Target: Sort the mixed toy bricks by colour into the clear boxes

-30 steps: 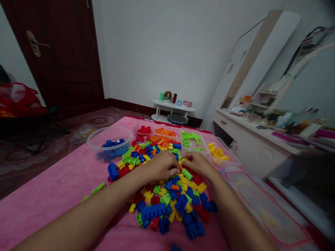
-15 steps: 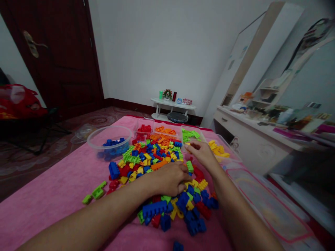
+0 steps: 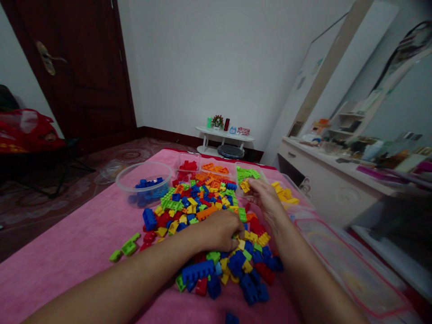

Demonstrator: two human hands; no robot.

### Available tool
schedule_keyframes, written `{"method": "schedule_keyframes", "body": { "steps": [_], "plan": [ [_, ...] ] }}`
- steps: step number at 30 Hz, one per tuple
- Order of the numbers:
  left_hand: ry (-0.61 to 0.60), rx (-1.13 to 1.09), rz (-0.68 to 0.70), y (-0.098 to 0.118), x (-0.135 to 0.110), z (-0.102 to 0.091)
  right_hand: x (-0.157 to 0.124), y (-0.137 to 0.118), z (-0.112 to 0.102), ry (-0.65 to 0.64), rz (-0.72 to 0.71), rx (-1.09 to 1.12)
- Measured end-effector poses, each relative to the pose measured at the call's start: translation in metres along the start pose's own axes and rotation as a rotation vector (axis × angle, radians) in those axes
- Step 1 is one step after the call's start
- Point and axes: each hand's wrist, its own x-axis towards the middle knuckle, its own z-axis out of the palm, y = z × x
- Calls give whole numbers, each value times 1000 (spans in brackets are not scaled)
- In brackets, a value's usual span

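Note:
A heap of mixed toy building bricks (image 3: 191, 202) in red, blue, yellow, green and orange lies on a pink cloth (image 3: 84, 229). My right hand (image 3: 266, 198) pinches a yellow brick (image 3: 245, 186) at the heap's far right, just in front of the clear box of green bricks (image 3: 249, 173). Down in the middle of the heap rests my left hand (image 3: 223, 229), its fingers curled among the bricks. What those fingers grip, if anything, is hidden. A long blue brick (image 3: 198, 270) lies closer to me, below the left wrist.
A round clear tub (image 3: 123, 182) holds blue bricks. Clear boxes of red bricks (image 3: 188, 165), orange bricks (image 3: 216, 168) and yellow bricks (image 3: 285, 193) stand along the far side. Clear lids with red rims (image 3: 351, 270) lie at right. A few green bricks (image 3: 129, 246) sit apart at left.
My right hand has turned, so the yellow brick in its fingers now shows plainly. The left hand's fingers have curled in more tightly. The view has shifted slightly.

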Motion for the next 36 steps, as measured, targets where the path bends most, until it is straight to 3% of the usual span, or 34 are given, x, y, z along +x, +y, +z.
{"method": "schedule_keyframes", "body": {
  "steps": [4,10,16,19,26,30,36],
  "plan": [
    [21,-22,4,3,0,2,-1,-1,1,-7,68,184],
    [166,-202,-82,-5,1,4,-1,-6,-4,-86,194,477],
    [524,-398,-247,-24,8,-10,-4,1,3,-182,334,400],
    [611,-424,-295,-31,7,-22,-6,8,10,-236,378,317],
    [607,-403,-275,-32,3,-32,-19,11,27,-360,392,289],
    [608,-362,-277,-31,2,-32,-25,11,31,-358,341,287],
    [648,-381,-219,-30,2,-33,-22,14,32,-385,391,419]
  ]
}}
